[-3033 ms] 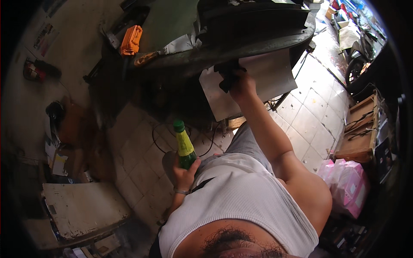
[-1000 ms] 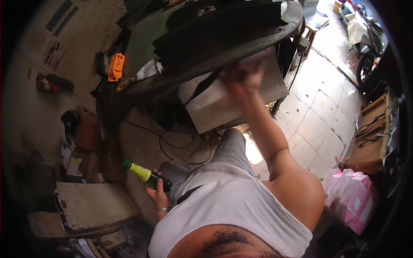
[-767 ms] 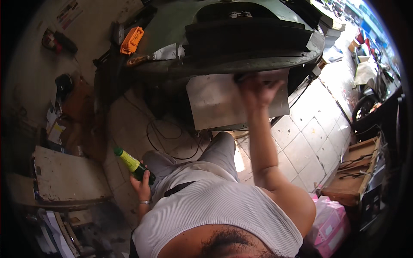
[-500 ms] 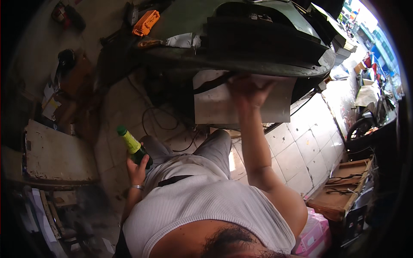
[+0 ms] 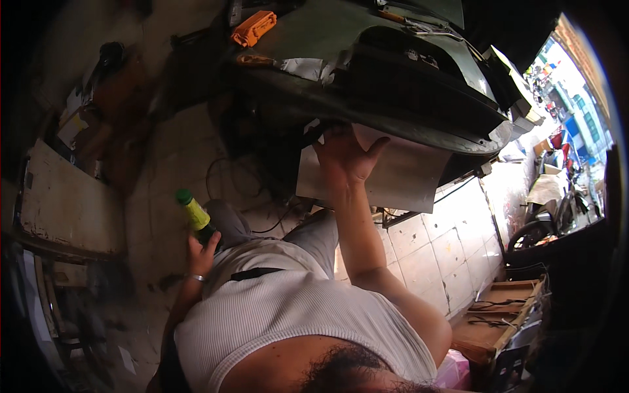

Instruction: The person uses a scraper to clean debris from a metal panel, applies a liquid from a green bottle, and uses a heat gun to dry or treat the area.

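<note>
My left hand [image 5: 200, 255], low on the left by my thigh, is wrapped round a green glass bottle [image 5: 196, 211] with a yellow label and a green top. The bottle is held tilted. My right hand [image 5: 347, 157] reaches forward with its thumb spread away from the fingers. It is in front of a pale flat sheet [image 5: 409, 173] under the rounded edge of a dark green machine-like body [image 5: 327, 29]. That edge's shadow darkens the fingertips, and I cannot tell what they touch. No held thing shows in that hand.
An orange folded cloth-like thing [image 5: 254, 29] lies on the green top. A cable [image 5: 278, 223] runs across the tiled floor [image 5: 419, 262]. Left stands a worn pale panel [image 5: 72, 203]. A shallow wooden frame [image 5: 501, 308] is at right, with a motorbike [image 5: 544, 226] beyond.
My right hand has shifted left along the pale sheet, its thumb spread wide. The view has turned somewhat, so the machine sits lower and further right. The bottle stays in my left hand.
</note>
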`<state>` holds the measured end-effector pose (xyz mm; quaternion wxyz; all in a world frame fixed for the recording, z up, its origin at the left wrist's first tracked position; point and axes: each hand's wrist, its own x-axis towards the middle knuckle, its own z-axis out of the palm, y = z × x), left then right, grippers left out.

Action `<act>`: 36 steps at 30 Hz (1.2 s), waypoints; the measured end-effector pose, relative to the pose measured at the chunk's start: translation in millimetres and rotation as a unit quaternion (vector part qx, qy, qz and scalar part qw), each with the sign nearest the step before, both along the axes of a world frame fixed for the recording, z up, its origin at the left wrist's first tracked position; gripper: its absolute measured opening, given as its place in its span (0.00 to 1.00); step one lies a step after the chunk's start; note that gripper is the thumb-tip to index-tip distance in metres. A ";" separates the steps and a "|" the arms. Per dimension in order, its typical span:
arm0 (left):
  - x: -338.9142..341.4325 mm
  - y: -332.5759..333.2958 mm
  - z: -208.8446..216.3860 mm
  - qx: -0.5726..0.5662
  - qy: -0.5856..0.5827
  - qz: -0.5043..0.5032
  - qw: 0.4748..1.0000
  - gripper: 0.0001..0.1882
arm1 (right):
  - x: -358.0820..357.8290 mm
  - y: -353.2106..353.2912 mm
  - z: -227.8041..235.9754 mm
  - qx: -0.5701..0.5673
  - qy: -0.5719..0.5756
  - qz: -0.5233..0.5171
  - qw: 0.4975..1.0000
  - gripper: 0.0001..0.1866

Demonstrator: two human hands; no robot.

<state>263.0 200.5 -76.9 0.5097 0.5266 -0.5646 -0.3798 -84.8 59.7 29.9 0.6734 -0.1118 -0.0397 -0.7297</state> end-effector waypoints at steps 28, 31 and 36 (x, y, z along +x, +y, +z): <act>20.4 10.9 -148.1 0.012 0.050 0.083 0.995 0.32 | -184.1 27.1 11.7 0.027 0.053 -0.237 0.970 0.63; 1.1 0.0 -132.3 0.003 0.053 0.068 0.996 0.30 | -49.0 4.1 -10.0 -0.024 0.044 -0.024 0.998 0.61; 6.1 5.9 -110.3 -0.048 -0.067 0.070 0.994 0.29 | 13.6 10.4 19.5 0.043 0.036 -0.018 0.998 0.61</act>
